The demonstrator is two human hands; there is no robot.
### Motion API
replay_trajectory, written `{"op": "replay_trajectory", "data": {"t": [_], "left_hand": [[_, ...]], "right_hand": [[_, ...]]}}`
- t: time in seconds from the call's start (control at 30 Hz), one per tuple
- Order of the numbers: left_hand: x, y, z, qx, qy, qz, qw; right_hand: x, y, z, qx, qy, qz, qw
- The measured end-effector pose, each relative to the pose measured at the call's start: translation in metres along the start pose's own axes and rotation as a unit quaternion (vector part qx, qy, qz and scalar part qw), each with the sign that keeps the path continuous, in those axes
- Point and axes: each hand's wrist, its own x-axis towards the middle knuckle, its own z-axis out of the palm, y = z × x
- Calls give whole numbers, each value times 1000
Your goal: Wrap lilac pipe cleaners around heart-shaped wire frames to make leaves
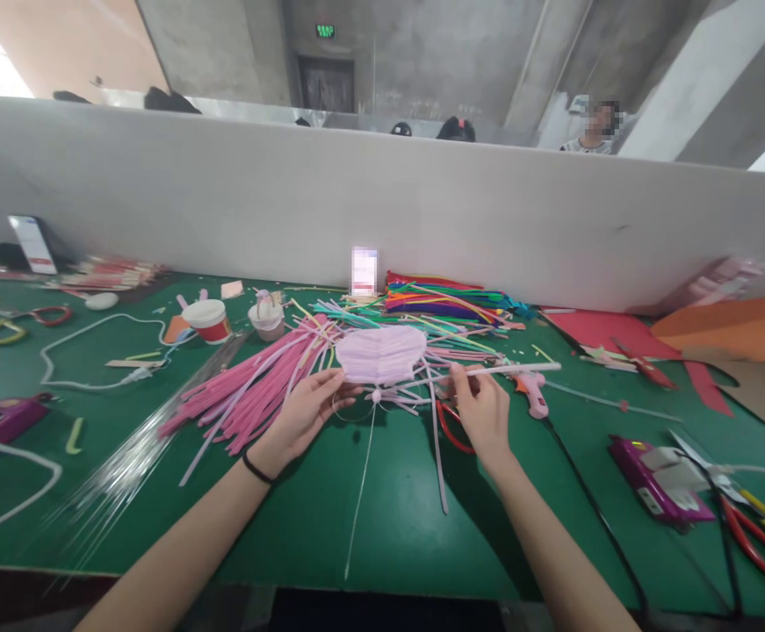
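Note:
A pale lilac, ribbed piece (380, 355) made of fuzzy pipe cleaners is held up above the table. My left hand (306, 408) is closed in a pinch at its lower left edge, beside a thin wire loop (349, 408). Below it sits a small lilac knot (376, 397), with a thin pale strand trailing toward me. My right hand (483, 408) pinches a pale lilac pipe cleaner (533, 367), which runs from the piece out to the right. Another lilac pipe cleaner (440, 456) hangs down between my hands. Red-handled scissors (453, 430) lie partly hidden behind my right hand.
Pink pipe cleaners (250, 386) lie at left, coloured ones (448, 298) behind. A glue gun (533, 395) rests right of my hand, its cord crossing the green table (414, 544). Farther out are a paper cup (209, 321), a phone (364, 270), purple power strip (659, 483) and grey partition (290, 193).

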Motion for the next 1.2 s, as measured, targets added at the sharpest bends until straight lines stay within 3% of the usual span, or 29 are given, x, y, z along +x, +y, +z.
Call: {"op": "replay_trajectory", "data": {"t": [0.17,0.27,0.4,0.5,0.63,0.7,0.83,0.93,1.1,1.2], "left_hand": [[-2,-13,3,-11,16,0,1000],[2,-18,2,59,48,23,997],[1,-25,4,202,29,39,978],[-3,-27,5,327,31,79,941],[-9,-21,1,431,95,207,873],[-11,-17,-2,458,100,261,844],[-9,-16,-4,527,-31,284,800],[-6,-24,-1,532,-115,261,798],[-3,-36,2,511,-163,240,809],[-5,-38,0,556,-165,239,779]], "right_hand": [[-2,17,-2,82,61,71,992],[5,19,-13,55,132,49,988],[9,17,-26,6,174,8,985],[4,20,-21,-63,132,-11,989],[-4,25,-8,-152,42,-46,986],[-5,26,-5,-165,9,-55,985],[-5,26,-5,-152,-13,-56,987],[-7,26,-2,-137,-41,-57,988],[-13,23,9,-92,-134,-61,985],[-14,25,9,-42,-130,-21,990]]}}
